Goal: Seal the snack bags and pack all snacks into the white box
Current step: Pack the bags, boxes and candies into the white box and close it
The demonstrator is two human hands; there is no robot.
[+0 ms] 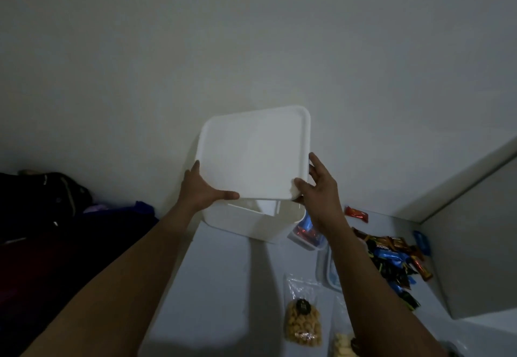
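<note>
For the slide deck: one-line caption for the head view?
Both hands, left hand and right hand, hold the white lid over the white box; snacks lie beside it.

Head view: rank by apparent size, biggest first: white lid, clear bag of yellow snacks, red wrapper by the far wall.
1. White lid, held at its near corners by both hands, raised and nearer the camera, so it looks bigger.
2. Clear bag of yellow snacks, on the table.
3. Red wrapper, farthest, clearly smallest.
</note>
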